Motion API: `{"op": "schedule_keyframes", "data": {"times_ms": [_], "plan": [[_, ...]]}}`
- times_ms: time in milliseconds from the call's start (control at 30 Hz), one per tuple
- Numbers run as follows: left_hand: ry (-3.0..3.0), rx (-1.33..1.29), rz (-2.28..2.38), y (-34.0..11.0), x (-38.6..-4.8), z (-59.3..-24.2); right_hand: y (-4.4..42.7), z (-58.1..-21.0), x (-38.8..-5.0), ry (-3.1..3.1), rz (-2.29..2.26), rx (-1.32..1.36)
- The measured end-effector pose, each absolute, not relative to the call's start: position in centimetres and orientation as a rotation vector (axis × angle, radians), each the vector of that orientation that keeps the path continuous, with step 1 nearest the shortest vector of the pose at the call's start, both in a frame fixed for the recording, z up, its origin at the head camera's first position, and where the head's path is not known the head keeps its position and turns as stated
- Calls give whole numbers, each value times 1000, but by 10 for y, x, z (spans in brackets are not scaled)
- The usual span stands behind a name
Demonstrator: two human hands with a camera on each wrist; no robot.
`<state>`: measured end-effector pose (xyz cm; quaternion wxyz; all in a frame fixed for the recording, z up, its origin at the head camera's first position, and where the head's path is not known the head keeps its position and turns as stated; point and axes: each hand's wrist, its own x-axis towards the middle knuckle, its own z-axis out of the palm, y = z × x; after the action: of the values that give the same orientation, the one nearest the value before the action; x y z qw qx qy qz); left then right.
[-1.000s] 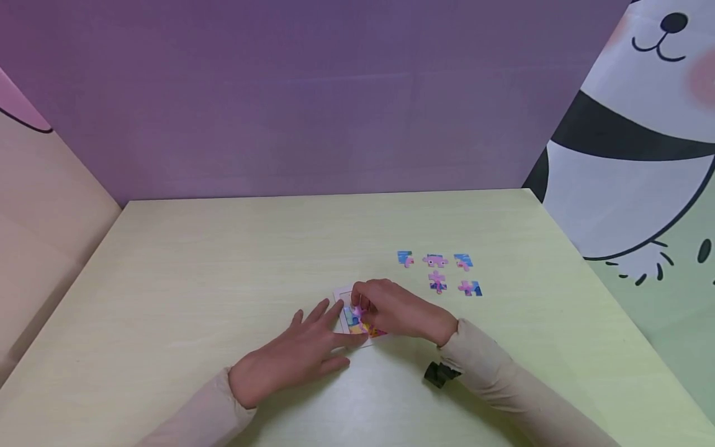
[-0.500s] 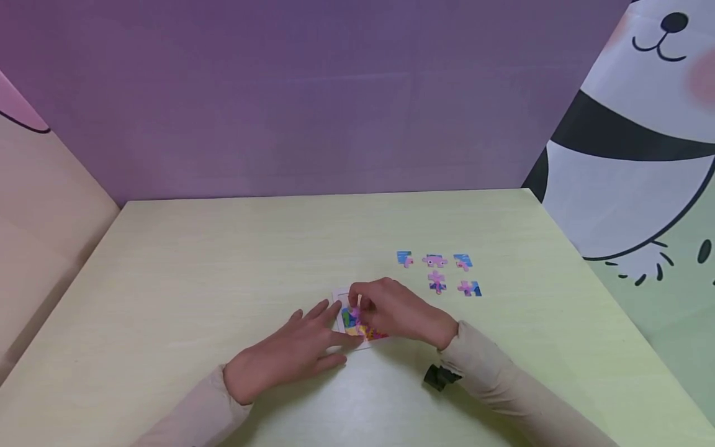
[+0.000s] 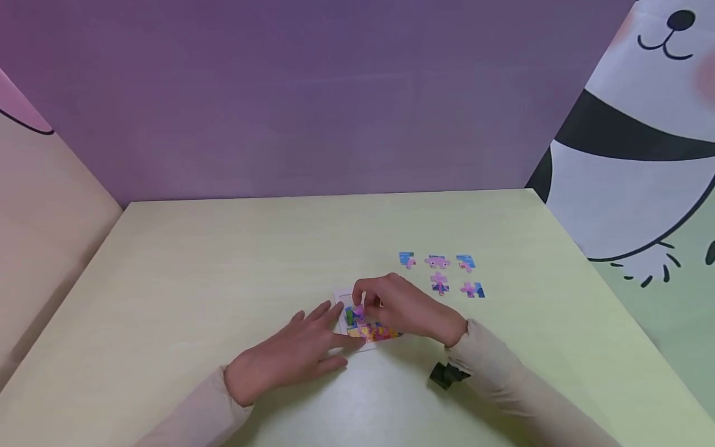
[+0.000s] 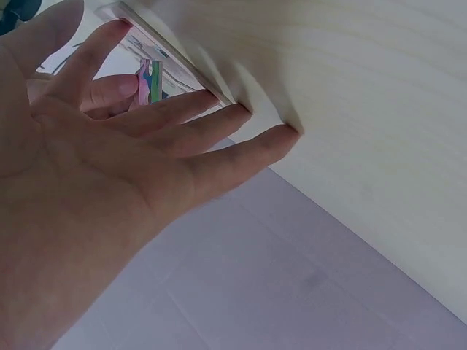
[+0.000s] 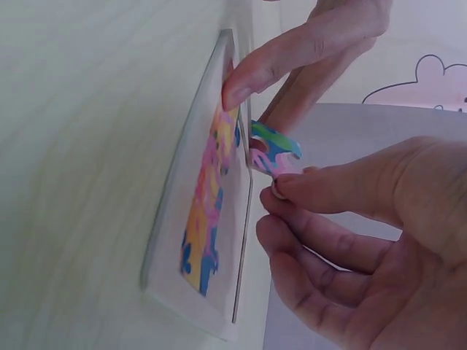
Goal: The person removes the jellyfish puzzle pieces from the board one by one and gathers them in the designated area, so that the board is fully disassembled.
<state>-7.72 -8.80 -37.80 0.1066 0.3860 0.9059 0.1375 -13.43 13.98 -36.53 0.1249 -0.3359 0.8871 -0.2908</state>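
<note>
A white puzzle tray [image 3: 340, 296] lies on the table between both hands. Along its near side runs a row of joined jigsaw pieces [image 5: 202, 211] in yellow, pink and blue. My right hand [image 3: 406, 310] pinches a jigsaw piece [image 5: 276, 148], green, blue and pink, between thumb and fingertip. This piece is tilted up, close over the tray's left part, above the joined row. My left hand [image 3: 293, 354] lies spread with straight fingers at the tray's left edge, and its thumb touches the near side. In the left wrist view, a fingertip [image 4: 120, 28] rests on the tray rim.
Several loose pieces lie beyond the right hand: a blue-pink corner [image 3: 407, 259], a piece with eyes [image 3: 437, 262], another corner [image 3: 465, 262], a pink piece [image 3: 440, 284] and a pink-blue one [image 3: 472, 290]. A purple panel [image 3: 313, 99] stands behind the table.
The piece in my right hand now shows green and blue at the tray's left side. More of the joined row has come into sight. My left hand has stayed almost still.
</note>
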Motion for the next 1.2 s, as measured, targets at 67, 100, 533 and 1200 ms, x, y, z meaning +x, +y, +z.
{"op": "schedule_keyframes", "data": {"times_ms": [67, 100, 533, 1200], "plan": [[2661, 1136, 412, -88, -77, -378, 140, -365, -134, 2586, -850, -973], [2659, 1136, 413, -88, -77, -377, 140, -364, -133, 2589, -854, -970], [2669, 1088, 406, -89, -78, -377, 158, -369, -124, 2678, -969, -930], [2656, 1078, 376, -88, -78, -377, 207, -351, -137, 2895, -943, -924]]}}
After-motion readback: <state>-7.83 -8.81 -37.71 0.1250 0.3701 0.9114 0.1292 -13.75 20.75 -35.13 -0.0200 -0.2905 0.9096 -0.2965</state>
